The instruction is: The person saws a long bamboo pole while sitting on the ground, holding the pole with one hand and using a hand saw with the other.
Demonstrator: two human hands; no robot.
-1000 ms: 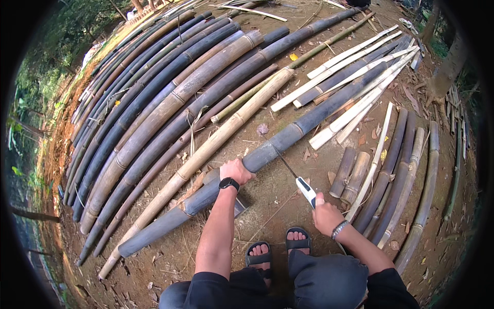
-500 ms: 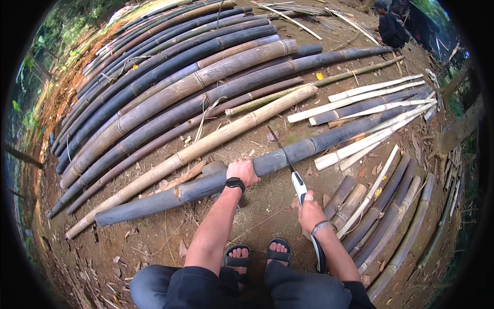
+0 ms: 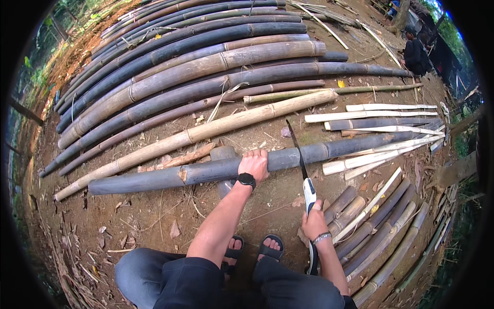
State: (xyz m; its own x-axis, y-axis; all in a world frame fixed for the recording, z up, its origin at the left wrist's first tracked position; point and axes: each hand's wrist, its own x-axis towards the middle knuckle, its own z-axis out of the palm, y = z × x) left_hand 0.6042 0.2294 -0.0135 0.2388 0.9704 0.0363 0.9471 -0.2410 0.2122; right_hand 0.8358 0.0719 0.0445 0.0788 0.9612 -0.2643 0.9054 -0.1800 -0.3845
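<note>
A long dark bamboo pole (image 3: 206, 172) lies slantwise in front of me, its left part propped on a short bamboo piece (image 3: 223, 153). My left hand (image 3: 254, 164), with a black watch at the wrist, is closed over the top of the pole near its middle. In my right hand (image 3: 315, 221) is a hand saw (image 3: 309, 191) with a white and black handle, gripped with the fingers wrapped round it. The saw's thin dark blade crosses the pole just right of my left hand, its tip pointing away from me. How deep the blade sits cannot be made out.
Beyond the pole lie a pale bamboo pole (image 3: 226, 126) and a large row of dark poles (image 3: 180, 69). Split pale strips (image 3: 370, 114) fan out at right, with shorter bamboo lengths (image 3: 381, 226) nearer me. A person in dark clothes (image 3: 414, 54) crouches at far right.
My view has turned a little, so the pole looks flatter and the poles at right shift. Both hands keep their grip; the saw still crosses the pole at about the same place.
</note>
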